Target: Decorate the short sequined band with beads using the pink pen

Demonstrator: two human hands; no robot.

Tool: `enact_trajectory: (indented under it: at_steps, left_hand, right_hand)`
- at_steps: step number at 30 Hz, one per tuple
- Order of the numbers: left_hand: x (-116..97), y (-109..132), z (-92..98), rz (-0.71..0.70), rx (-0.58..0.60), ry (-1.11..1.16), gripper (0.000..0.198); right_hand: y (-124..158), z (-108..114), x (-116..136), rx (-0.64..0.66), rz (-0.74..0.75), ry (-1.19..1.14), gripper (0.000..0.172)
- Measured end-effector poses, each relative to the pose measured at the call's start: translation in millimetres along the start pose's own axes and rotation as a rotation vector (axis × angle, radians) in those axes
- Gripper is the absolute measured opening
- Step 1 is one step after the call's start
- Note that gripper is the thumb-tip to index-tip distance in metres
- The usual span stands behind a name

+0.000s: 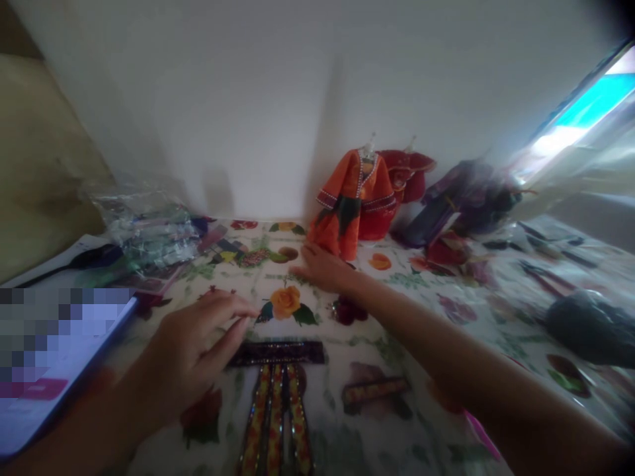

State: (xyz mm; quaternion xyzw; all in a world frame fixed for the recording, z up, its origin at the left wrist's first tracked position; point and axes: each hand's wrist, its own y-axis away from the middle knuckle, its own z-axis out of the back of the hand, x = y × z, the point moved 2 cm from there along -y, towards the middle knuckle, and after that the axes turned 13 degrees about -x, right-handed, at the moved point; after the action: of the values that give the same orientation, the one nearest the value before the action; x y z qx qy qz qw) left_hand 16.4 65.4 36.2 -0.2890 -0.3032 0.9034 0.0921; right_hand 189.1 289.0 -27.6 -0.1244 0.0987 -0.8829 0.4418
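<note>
My left hand (pixel 196 340) hovers over the table's left side, its fingers stretched to the right and the thumb close below them. Just below its fingertips lies a dark strip with a glittering edge (pixel 297 352). From it run several yellow-and-red patterned bands (pixel 275 423) with sparkling borders, cut off by the bottom of the view. Farther forward, my right hand (pixel 322 268) reaches across the table, fingers extended and nothing visible in them. It is beside the hem of a small orange dress (pixel 350 192) with beaded trim; whether it touches the cloth I cannot tell.
Behind the orange dress stands a red outfit (pixel 409 175), with dark purple garments (pixel 446 198) to its right. A short patterned strip (pixel 376 391) lies on the flowered tablecloth (pixel 337 423). Clear plastic bags (pixel 149 231) and a phone (pixel 74 377) sit left; a dark bundle (pixel 590 324) lies right.
</note>
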Motion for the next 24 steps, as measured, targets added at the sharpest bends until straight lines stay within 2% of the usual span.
enact_trajectory:
  at_steps: [3,6,8,9,11,14,20,24]
  left_hand:
    - [0,1,0.1,-0.004,0.002,0.005,0.016]
    - [-1,0,0.7,0.012,-0.005,0.006,0.016]
    - [-2,-1,1.0,0.028,-0.001,0.007,0.015]
    - [-3,-2,0.7,0.035,0.008,0.009,0.015]
    - [-4,-2,-0.3,0.047,0.031,0.016,0.016]
    - [-4,0,-2.1,0.06,0.053,0.037,0.018]
    - [-4,1,1.2,0.039,0.032,0.046,0.017]
    - [-5,-2,2.2,0.056,0.049,0.06,0.018]
  right_hand:
    - [24,6,0,-0.008,-0.042,0.029,0.074]
    - [60,20,2,-0.017,-0.005,0.04,0.074]
    - [80,33,5,-0.013,0.042,0.033,0.069]
    - [87,39,7,-0.017,0.067,0.025,0.061]
    - [88,50,13,-0.051,0.086,0.014,0.049]
    - [59,51,23,-0.101,0.085,-0.003,0.055]
    - [-32,19,34,-0.029,0.261,-0.059,0.046]
    - [-56,7,30,0.024,0.352,-0.096,0.041]
